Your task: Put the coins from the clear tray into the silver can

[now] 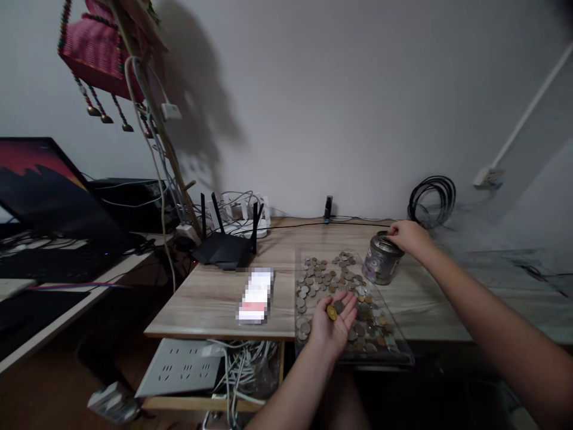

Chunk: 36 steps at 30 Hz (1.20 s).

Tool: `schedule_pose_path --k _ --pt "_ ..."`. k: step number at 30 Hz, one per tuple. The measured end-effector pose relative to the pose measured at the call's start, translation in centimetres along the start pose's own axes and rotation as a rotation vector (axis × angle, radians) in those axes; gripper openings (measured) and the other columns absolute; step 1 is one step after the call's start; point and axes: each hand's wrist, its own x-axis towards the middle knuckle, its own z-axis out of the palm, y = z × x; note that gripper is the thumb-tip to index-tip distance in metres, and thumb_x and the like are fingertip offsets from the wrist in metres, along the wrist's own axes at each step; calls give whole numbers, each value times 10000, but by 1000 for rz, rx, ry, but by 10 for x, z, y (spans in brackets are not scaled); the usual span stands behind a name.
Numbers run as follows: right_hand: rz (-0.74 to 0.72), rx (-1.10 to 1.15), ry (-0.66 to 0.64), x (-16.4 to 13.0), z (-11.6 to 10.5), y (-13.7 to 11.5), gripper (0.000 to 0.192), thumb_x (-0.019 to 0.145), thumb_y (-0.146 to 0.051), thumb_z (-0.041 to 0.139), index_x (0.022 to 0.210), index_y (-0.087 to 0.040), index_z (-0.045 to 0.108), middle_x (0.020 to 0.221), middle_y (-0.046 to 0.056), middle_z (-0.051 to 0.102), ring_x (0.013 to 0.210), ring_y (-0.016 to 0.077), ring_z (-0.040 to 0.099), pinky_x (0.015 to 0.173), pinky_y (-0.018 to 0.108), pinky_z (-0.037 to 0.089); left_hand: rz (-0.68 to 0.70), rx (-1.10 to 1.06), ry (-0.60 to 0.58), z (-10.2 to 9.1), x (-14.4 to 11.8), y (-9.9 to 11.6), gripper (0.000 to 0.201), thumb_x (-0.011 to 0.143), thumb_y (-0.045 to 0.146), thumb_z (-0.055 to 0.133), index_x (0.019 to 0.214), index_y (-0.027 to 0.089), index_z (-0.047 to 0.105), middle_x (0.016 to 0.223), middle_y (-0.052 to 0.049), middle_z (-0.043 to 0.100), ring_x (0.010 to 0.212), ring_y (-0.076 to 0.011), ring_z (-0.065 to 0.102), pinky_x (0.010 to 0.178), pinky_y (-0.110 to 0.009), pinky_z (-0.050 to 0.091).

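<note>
Gold coin (pixel 332 312) in left hand (pixel 333 322) — right hand (pixel 407 236) on jar (pixel 382 258).

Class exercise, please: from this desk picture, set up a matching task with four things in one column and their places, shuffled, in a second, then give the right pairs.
Things:
1. left hand
2. right hand
3. router
4. coil of cable

Places:
A. against the wall, far right
B. on top of the tin
C. palm up over the coin tray, with coins in it
D. left of the tray, at the back

Pairs: 1-C, 2-B, 3-D, 4-A
</note>
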Motion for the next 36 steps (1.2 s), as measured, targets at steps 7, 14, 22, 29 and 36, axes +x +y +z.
schedule_pose_path --k 7,14,22,29,36 --pt "-373 275 101 -68 3 -44 293 779 -325 425 879 -194 667 891 73 653 823 191 560 689 280 403 13 -28 -58 1 -3 -2 417 797 331 405 1113 70 474 1085 -180 562 973 -234 567 703 -292 484" --pt "-696 554 -385 -141 37 -92 178 661 -267 591 808 -187 652 786 39 631 731 159 547 650 263 415 28 -62 -67 5 -2 -6 320 839 307 349 879 68 557 863 -146 621 844 -182 604 744 -268 474" --pt "-157 812 5 -52 13 -35 230 651 -350 570 724 -141 632 678 62 652 613 162 571 560 260 427 -15 -13 -51 -1 -1 -2 405 807 283 395 1116 34 472 1075 -194 568 950 -230 582 680 -267 489" --pt "33 279 48 16 -3 17 179 616 -286 605 690 -142 682 697 76 668 646 180 585 533 251 388 -2 -18 -11 1 -2 -2 460 793 259 416 1175 3 430 1096 -206 556 978 -241 571 664 -253 496" --pt "19 57 -84 15 -2 4 132 594 -278 607 659 -210 700 698 46 676 603 150 573 487 227 348 10 -16 12 0 -1 -2 466 793 255 421 1194 17 418 1101 -207 555 962 -240 581 657 -256 502"
